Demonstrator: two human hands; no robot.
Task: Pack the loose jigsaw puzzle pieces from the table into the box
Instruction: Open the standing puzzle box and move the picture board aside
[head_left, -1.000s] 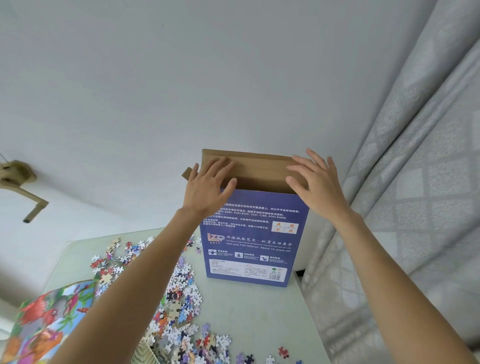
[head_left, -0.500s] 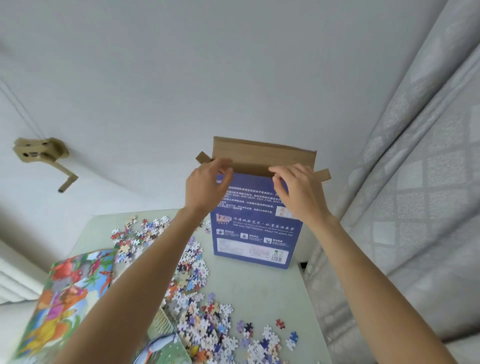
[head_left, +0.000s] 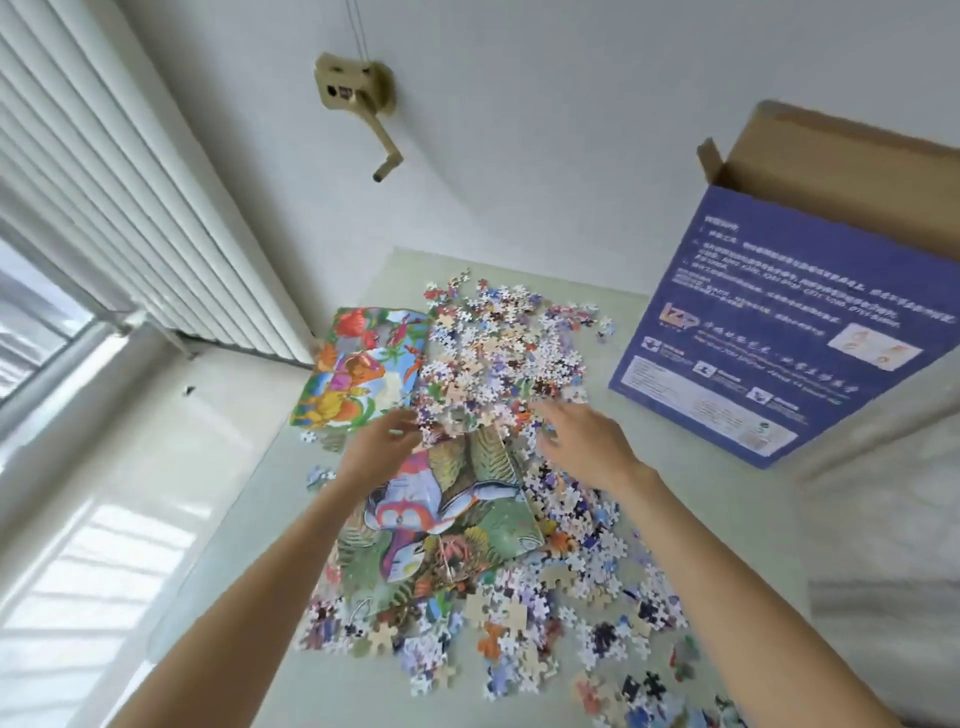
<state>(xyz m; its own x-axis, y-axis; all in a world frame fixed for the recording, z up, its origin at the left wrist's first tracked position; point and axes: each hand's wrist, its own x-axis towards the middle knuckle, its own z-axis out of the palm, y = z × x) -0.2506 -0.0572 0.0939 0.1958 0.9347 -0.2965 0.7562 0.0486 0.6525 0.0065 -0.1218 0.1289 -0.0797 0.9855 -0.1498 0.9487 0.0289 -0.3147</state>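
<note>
Head view: left hand (head_left: 382, 447) & right hand (head_left: 582, 441) blurred over puzzle pieces (head_left: 498, 358), grip unclear.

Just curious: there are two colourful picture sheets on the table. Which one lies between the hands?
The mushroom sheet, the nearer one. The other sheet, with orange animals, lies farther away, beyond the left hand.

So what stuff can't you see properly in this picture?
- Inside the box: head view, its blue front wall hides it.
- Box's right side: cut off by the picture edge.
- Box print: too blurred to read.
- Left hand and right hand fingertips: motion-blurred over the puzzle pieces, grasp unclear.
</note>
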